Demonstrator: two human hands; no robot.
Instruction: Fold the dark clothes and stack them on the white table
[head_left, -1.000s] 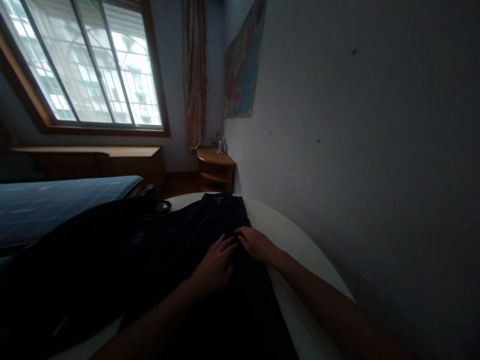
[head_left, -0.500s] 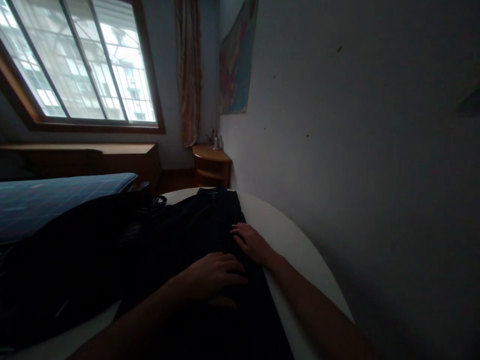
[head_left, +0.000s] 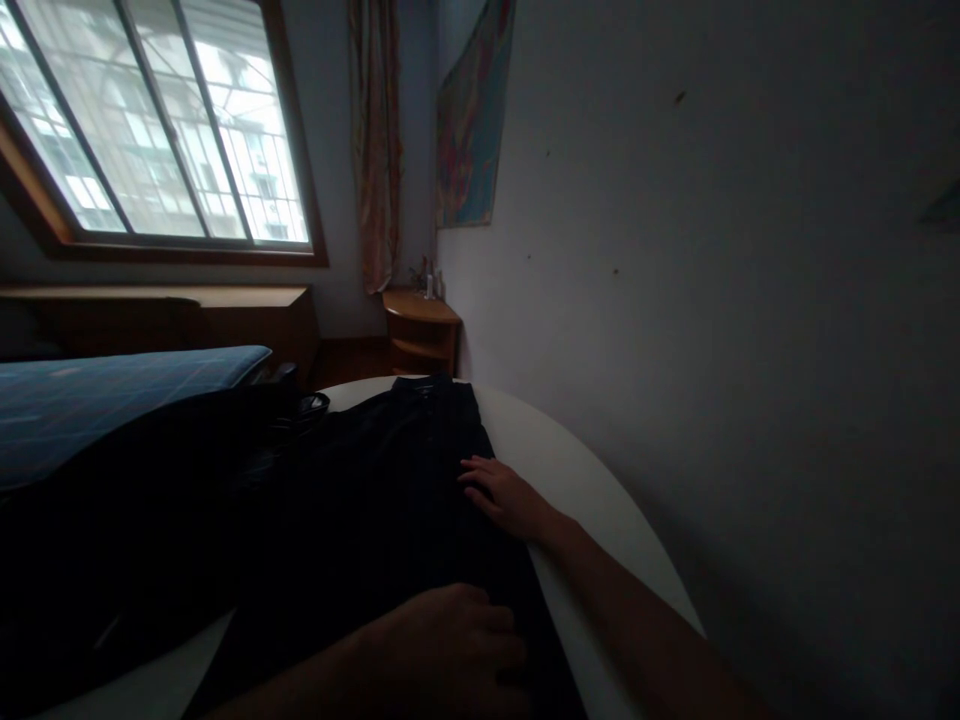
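Observation:
Dark trousers (head_left: 375, 480) lie stretched out on a white round table (head_left: 555, 450), their waistband at the far end. My right hand (head_left: 510, 495) rests on the right edge of the trousers, fingers extended and slightly apart. Nearer to me, my left hand (head_left: 457, 640) is over the trouser legs with its fingers curled down onto the cloth. The left fingertips are lost in shadow. To the left is a black bundle (head_left: 150, 520), perhaps cloth or a bag, too dark to make out.
A blue checked mattress (head_left: 135, 395) lies beyond the black bundle. A long wooden cabinet (head_left: 255, 300) stands below the window (head_left: 172, 130). In the corner is a small wooden shelf unit (head_left: 421, 306). A bare wall (head_left: 675, 300) runs close along the table's right side.
My left hand has slid nearer to me over the trousers, and its fingers have curled from a looser spread. My right hand has moved slightly toward me.

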